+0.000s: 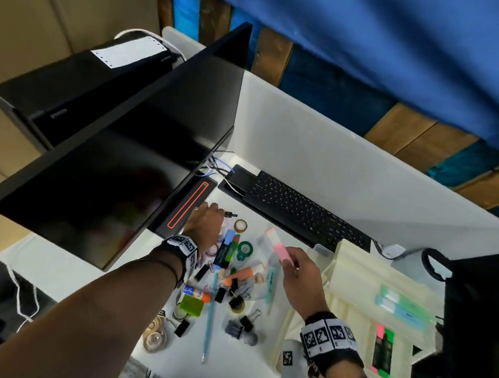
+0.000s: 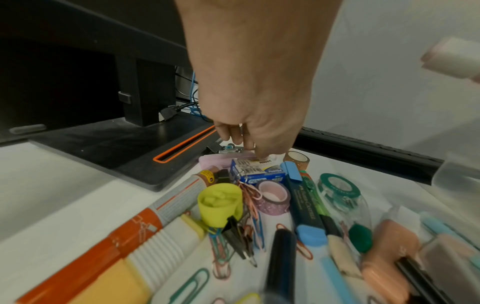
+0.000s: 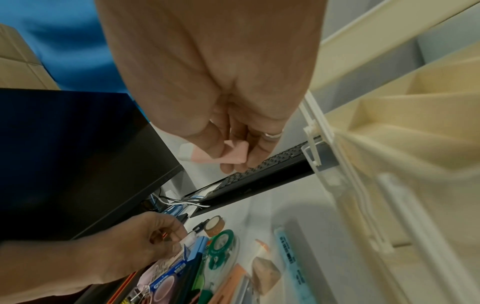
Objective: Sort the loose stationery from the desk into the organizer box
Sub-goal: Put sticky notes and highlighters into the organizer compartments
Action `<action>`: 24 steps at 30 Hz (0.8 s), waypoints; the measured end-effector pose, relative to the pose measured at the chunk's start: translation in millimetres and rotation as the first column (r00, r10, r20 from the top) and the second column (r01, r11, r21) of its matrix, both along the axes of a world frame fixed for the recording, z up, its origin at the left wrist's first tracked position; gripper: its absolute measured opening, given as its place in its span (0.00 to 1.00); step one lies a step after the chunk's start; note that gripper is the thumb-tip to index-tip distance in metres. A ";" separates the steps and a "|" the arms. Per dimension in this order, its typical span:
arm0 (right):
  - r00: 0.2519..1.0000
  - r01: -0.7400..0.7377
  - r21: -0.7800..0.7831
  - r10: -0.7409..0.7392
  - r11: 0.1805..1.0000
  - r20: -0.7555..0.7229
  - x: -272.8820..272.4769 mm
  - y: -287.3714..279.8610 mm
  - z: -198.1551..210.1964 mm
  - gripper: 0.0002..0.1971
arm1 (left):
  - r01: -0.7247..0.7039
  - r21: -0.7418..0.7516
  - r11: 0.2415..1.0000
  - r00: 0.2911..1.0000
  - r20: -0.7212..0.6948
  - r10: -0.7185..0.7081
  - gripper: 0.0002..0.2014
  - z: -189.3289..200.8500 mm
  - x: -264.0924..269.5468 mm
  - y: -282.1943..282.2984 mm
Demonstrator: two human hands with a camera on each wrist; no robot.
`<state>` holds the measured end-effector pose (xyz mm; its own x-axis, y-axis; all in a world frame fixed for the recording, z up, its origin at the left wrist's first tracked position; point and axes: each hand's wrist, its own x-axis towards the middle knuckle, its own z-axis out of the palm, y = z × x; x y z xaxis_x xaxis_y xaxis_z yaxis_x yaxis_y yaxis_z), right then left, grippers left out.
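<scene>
Loose stationery (image 1: 228, 269) lies heaped on the white desk: a dark blue highlighter (image 2: 303, 205), a green correction tape (image 2: 337, 191), a pink glitter tape roll (image 2: 272, 197), a blue box of clips (image 2: 259, 174), binder clips (image 1: 239, 325). My left hand (image 1: 207, 222) (image 2: 246, 146) reaches into the far end of the heap by the monitor base, fingers curled and pinching a small white item (image 3: 191, 238). My right hand (image 1: 294, 263) (image 3: 233, 152) holds a pink-and-white stick (image 1: 277, 245) in the air beside the cream organizer box (image 1: 352, 273), at the right.
A black monitor (image 1: 106, 186) stands over the desk, its base with an orange slot (image 1: 188, 206) right beside my left hand. A black keyboard (image 1: 304, 211) lies behind the heap. The organizer holds pastel markers (image 1: 403, 305). A black bag (image 1: 493, 303) stands at the far right.
</scene>
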<state>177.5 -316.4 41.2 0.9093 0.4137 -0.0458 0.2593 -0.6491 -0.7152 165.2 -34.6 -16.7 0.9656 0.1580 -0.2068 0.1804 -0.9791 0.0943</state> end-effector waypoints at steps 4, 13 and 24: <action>0.998 0.011 0.041 -0.009 0.999 -0.055 -3.3 -3.1 9.2 0.07 | -0.011 -0.011 1.000 1.000 -0.004 0.011 0.16 -1.3 1.5 -0.3; 0.974 0.109 0.039 -0.099 0.993 -0.206 -9.2 -12.9 21.3 0.09 | -0.022 -0.077 0.997 0.998 0.052 0.026 0.15 -1.4 -0.8 8.3; 0.964 0.073 0.348 0.023 0.934 -0.263 -12.0 -44.8 86.2 0.13 | 0.030 -0.585 0.810 0.953 0.262 0.154 0.06 81.1 8.5 -50.3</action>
<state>165.5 -361.2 127.4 0.8954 0.4238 -0.1365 0.0210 -0.3465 -0.9378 173.7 -84.9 64.4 0.9871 0.1602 0.0022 0.1141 -0.7121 0.6927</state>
